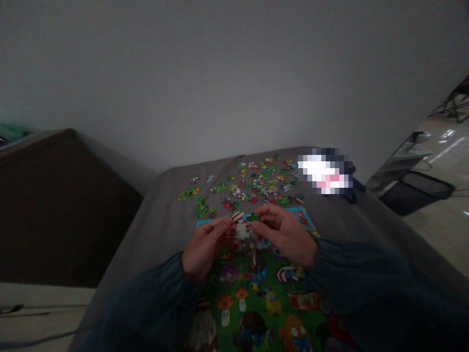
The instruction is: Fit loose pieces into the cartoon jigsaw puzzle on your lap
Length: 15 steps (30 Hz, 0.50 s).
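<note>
My left hand [207,244] pinches a red-and-white striped puzzle piece [238,215] between thumb and fingers. In my right hand [284,233], a green puzzle piece [252,217] is held at the fingertips. The two hands face each other, and the pieces are close together; whether they touch I cannot tell. Beneath them lies a colourful cartoon puzzle picture [252,293] with a green ground, mushrooms and a blue upper border. Both hands hover over its upper part, and the sleeves cover parts of its sides.
Many loose puzzle pieces [256,181] are scattered on the grey cloth [154,234] beyond the picture. A pixelated bright object [324,171] stands at the back right. A dark brown box-like piece of furniture [62,210] is at the left, a pale wall [227,78] behind.
</note>
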### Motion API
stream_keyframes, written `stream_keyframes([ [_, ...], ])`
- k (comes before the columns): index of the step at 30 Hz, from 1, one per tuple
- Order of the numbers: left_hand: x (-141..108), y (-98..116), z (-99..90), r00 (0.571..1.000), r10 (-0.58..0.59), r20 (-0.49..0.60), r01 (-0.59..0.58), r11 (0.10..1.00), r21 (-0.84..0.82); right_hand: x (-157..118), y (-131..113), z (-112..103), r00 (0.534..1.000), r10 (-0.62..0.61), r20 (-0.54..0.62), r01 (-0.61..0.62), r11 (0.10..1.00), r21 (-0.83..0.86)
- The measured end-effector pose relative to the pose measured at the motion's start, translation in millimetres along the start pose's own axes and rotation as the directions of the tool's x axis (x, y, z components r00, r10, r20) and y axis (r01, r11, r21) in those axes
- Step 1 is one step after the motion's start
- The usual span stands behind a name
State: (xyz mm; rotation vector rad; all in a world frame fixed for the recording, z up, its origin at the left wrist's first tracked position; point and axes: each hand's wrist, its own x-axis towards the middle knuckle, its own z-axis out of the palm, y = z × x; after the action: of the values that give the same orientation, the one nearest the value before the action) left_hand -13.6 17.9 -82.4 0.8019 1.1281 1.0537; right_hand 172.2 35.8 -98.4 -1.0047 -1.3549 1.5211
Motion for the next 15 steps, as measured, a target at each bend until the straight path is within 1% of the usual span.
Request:
stream_keyframes([
  [3,1.2,-1.7,-1.8,0.999,0.033,-0.029,-0.031,0.997,0.075,-1.3,-1.1,0.6,1.000,0.000,-0.026,-0.001,1.000,-0.014],
  [7,3.4,-5.0,-5.4,0.995,0.095,-0.013,-0.090,0.974,0.207,-2.9,-2.4,1.5,0.999,-0.016,-0.047,0.013,0.998,-0.058],
  [10,4.3,-6.1,-7.0,0.993,0.120,0.013,-0.120,0.967,0.225,-4.3,-2.6,1.5,0.997,-0.042,-0.065,0.034,0.992,-0.122],
  [12,4.1,-5.4,-7.2,0.991,0.130,0.025,-0.132,0.960,0.248,-5.0,-2.7,1.4,0.997,-0.057,-0.056,0.047,0.986,-0.161],
  [14,3.4,-4.0,-7.0,0.990,0.140,0.030,-0.143,0.945,0.296,-5.0,-3.1,1.4,0.998,-0.055,-0.043,0.047,0.988,-0.149],
  [15,3.0,-3.4,-6.9,0.989,0.145,0.031,-0.147,0.936,0.320,-4.8,-3.5,1.5,0.998,-0.045,-0.041,0.040,0.993,-0.114],
])
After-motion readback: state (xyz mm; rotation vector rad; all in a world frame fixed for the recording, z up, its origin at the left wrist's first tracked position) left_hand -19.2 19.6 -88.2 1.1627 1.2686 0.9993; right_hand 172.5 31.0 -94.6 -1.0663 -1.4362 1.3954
